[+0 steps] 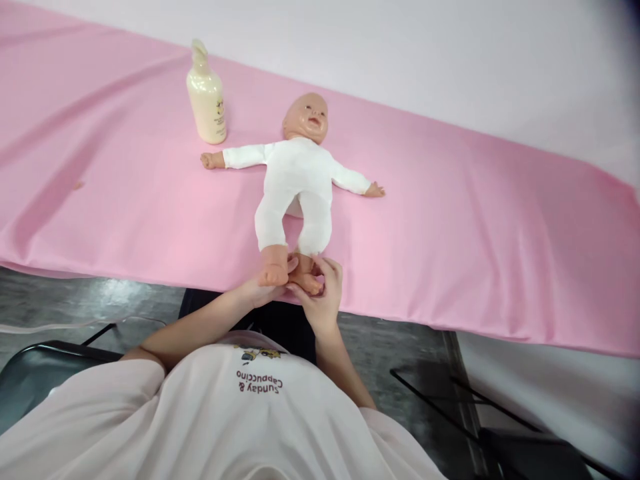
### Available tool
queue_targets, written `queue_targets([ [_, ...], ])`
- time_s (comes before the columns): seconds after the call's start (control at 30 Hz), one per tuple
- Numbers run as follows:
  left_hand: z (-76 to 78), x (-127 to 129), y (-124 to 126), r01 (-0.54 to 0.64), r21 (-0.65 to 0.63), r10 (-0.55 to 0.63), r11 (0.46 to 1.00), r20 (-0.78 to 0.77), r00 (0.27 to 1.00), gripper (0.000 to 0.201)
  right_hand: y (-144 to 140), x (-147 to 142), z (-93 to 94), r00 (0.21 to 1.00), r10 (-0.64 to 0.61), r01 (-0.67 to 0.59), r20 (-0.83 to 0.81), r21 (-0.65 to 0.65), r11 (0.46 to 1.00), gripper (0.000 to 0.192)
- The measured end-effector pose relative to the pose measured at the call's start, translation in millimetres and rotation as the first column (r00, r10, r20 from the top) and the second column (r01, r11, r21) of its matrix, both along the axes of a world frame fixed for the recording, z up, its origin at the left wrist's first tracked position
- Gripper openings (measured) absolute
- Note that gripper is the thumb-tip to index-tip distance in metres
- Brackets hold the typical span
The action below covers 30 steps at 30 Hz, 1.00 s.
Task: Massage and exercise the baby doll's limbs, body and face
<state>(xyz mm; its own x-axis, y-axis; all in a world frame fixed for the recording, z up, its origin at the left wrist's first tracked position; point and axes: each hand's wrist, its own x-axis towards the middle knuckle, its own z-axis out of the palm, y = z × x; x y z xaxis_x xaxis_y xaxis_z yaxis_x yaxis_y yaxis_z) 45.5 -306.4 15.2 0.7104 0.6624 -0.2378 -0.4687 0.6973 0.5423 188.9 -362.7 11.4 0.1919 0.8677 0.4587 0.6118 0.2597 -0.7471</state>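
A baby doll (299, 180) in a white bodysuit lies on its back on the pink table cover (450, 220), head away from me and arms spread. Its bare feet hang at the near table edge. My left hand (260, 288) reaches under the two feet and touches them, its thumb up between them. My right hand (323, 293) is wrapped around the doll's foot on the right (307, 277), fingers curled over it. The other foot (274, 267) rests beside my left hand's fingers.
A cream pump bottle (206, 97) stands upright left of the doll's head. A dark chair (40, 373) is at my lower left, and black metal frame legs (450, 407) stand on the grey floor at the right. A white wall runs behind the table.
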Motion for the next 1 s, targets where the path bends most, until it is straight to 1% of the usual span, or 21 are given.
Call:
queue_targets([
  [0.1,1.3,-3.6,-0.8,0.053,0.01,-0.052,0.999,-0.13,0.99,0.052,4.4,-4.0,-3.2,0.998,0.021,-0.02,0.058,-0.021,1.0,0.071],
  [0.2,9.2,-7.7,-2.2,0.051,0.011,-0.047,0.999,-0.233,0.971,0.066,5.0,-7.3,-4.6,0.996,0.007,-0.004,0.084,-0.04,0.999,0.072],
  [0.27,15.6,-9.8,-3.5,0.062,0.047,-0.049,0.997,-0.238,0.97,0.072,4.5,-8.8,-5.0,0.996,-0.02,0.023,0.085,-0.032,0.999,0.068],
  [0.33,19.8,-11.4,-4.6,0.092,0.105,-0.066,0.99,-0.231,0.971,0.073,4.5,-9.4,-5.0,0.995,-0.045,0.046,0.09,-0.018,0.999,0.068],
  [0.4,20.5,-12.6,-5.1,0.121,0.145,-0.086,0.982,-0.225,0.97,0.071,5.7,-9.3,-4.6,0.994,-0.038,0.037,0.099,0.008,0.999,0.067],
  [0.47,18.3,-13.2,-4.8,0.12,0.157,-0.087,0.98,-0.202,0.976,0.072,7.9,-9.2,-3.4,0.995,0.012,-0.017,0.102,0.045,0.999,0.06],
  [0.53,15.3,-13.1,-3.9,0.079,0.164,-0.053,0.983,-0.157,0.986,0.074,10.8,-10.2,-1.1,0.992,0.09,-0.097,0.083,0.076,0.992,0.047],
  [0.6,13.4,-12.5,-3.0,0.034,0.166,-0.013,0.986,-0.121,0.993,0.072,13.7,-12.7,2.4,0.988,0.151,-0.154,0.045,0.078,0.985,0.033],
  [0.67,13.0,-12.1,-2.5,0.014,0.169,0.005,0.985,-0.11,0.994,0.068,16.2,-16.1,6.2,0.985,0.171,-0.171,0.006,0.065,0.983,0.021],
  [0.77,12.7,-12.5,-2.7,0.028,0.191,-0.009,0.981,-0.103,0.995,0.068,19.0,-20.4,9.7,0.985,0.172,-0.171,-0.024,0.056,0.984,0.009],
  [0.83,11.0,-13.1,-2.9,0.034,0.196,-0.012,0.98,-0.112,0.994,0.073,20.2,-21.3,9.8,0.981,0.192,-0.19,-0.026,0.066,0.98,0.005],
  [0.9,8.3,-13.5,-2.8,0.051,0.177,-0.026,0.983,-0.144,0.989,0.079,21.0,-21.1,8.8,0.977,0.213,-0.211,-0.014,0.072,0.975,0.005],
  [1.0,5.2,-13.4,-2.3,0.061,0.164,-0.032,0.985,-0.174,0.984,0.077,21.7,-20.1,7.3,0.972,0.234,-0.234,0.007,0.051,0.971,0.006],
])
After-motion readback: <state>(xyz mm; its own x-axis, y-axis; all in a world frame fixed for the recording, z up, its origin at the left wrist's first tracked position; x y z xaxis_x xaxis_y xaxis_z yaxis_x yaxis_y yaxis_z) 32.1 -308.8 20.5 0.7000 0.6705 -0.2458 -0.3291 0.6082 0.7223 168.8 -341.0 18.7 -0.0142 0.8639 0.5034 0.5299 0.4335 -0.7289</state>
